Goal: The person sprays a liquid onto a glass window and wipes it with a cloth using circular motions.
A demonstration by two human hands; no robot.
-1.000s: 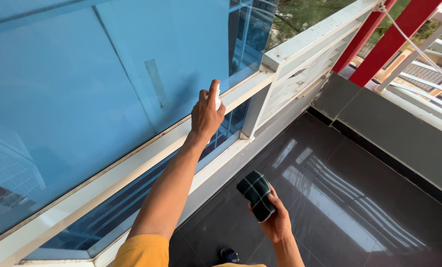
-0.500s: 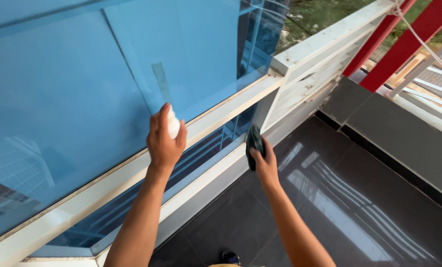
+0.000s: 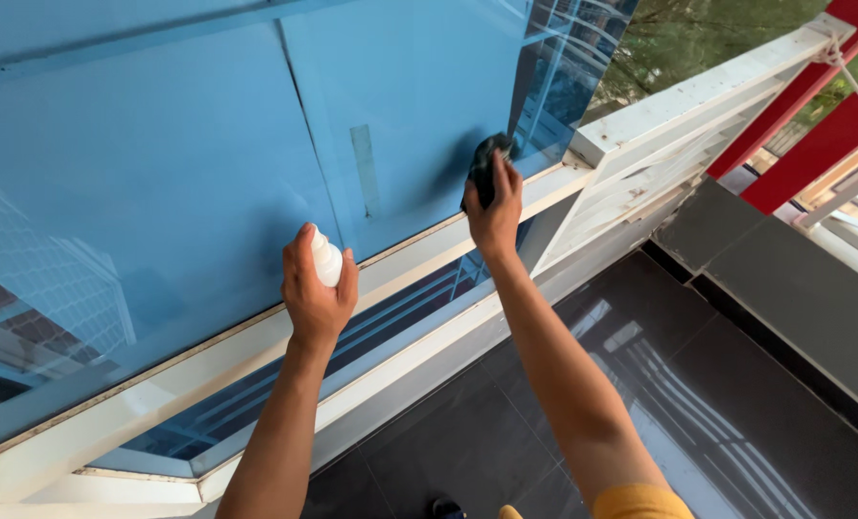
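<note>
Cloth [image 3: 484,168] now up on glass [image 3: 160,144]

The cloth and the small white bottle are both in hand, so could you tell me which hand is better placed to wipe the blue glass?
Right hand: its cloth already presses the glass.
</note>
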